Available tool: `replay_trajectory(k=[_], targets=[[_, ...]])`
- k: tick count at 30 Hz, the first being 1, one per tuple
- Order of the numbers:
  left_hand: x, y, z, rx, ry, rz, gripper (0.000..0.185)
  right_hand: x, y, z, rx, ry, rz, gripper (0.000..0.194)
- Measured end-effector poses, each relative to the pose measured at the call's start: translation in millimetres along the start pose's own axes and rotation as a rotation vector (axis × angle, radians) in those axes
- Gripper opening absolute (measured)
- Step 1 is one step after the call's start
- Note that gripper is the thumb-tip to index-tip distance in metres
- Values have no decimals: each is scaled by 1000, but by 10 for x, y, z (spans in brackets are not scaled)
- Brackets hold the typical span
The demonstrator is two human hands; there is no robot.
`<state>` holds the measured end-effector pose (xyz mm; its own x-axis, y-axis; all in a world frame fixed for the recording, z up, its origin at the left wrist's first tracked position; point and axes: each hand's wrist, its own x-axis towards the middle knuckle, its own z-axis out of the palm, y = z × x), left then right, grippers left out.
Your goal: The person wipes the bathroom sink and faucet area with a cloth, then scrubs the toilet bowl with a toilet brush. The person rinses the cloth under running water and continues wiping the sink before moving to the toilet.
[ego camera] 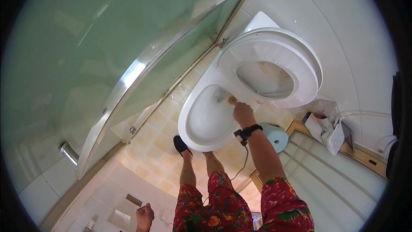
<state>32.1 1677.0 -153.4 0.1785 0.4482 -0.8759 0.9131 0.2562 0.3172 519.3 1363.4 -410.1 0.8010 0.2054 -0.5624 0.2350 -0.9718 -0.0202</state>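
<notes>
Over the right side of the toilet bowl [204, 132], my right hand [243, 112] is closed around the handle of a brush, whose brownish bristle head [232, 99] lies against the upper inner wall of the bowl. Most of the handle is hidden by the hand. A dark greyish patch shows in the bowl beside the bristles. The toilet seat [273, 51] and the lid behind it are raised; the seat has a pale soft cover. At the lower left, away from the toilet, my left hand [145, 214] is loosely closed with nothing visible in it.
A curved glass shower screen with a metal rail [128, 74] runs along the left. Right of the bowl stands a light-blue plastic stool [273, 137]. Beyond it are a wood-framed door [325, 174] and a wall holder [325, 122]. A cable hangs from my right wrist strap [247, 134].
</notes>
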Motion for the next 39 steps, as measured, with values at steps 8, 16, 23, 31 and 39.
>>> replay_trajectory(k=[8, 16, 23, 31, 39], targets=[[15, 109, 223, -74, -82, 13, 46, 320, -347, 255, -105, -57, -65, 19], [90, 81, 48, -165, -100, 8, 46, -403, 157, 249, -28, -103, 154, 20], [158, -4, 123, -56, -60, 41, 52, -99, -125, 633, 99, 16, 98, 25], [188, 245, 155, 19, -100, -10, 53, -726, 88, 292, 110, -37, 155, 36], [202, 290, -35, 160, -18, 0, 52, -722, 314, 320, 26, -32, 139, 37]])
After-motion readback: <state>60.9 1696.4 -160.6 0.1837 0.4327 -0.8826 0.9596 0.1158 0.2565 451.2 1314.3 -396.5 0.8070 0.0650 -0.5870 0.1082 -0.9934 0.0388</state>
